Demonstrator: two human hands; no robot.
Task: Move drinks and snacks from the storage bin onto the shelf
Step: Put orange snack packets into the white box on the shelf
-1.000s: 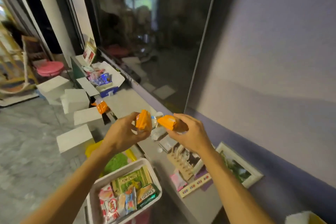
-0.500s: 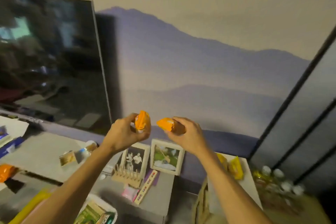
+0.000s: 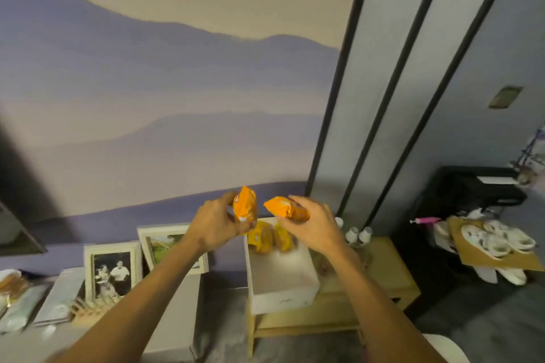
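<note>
My left hand (image 3: pixel 216 227) grips one orange snack packet (image 3: pixel 245 203), held upright. My right hand (image 3: pixel 314 230) grips a second orange snack packet (image 3: pixel 283 207), tilted with its end pointing left. Both packets hover above the back of a white box-like shelf (image 3: pixel 283 277) that sits on a low wooden stand (image 3: pixel 383 277). Several more orange-yellow packets (image 3: pixel 267 237) lie at the back of the white shelf, just beneath my hands. The storage bin is out of view.
Two framed photos (image 3: pixel 110 270) lean against the mural wall on a grey cabinet (image 3: pixel 174 312) to the left. Small white bottles (image 3: pixel 358 234) stand behind the wooden stand. A black unit (image 3: pixel 472 194) and a cardboard sheet with white cups (image 3: pixel 495 242) are on the right.
My view has swung right, from the TV and storage bin to the white shelf. Both hands carried the orange packets along and now hover over the shelf.
</note>
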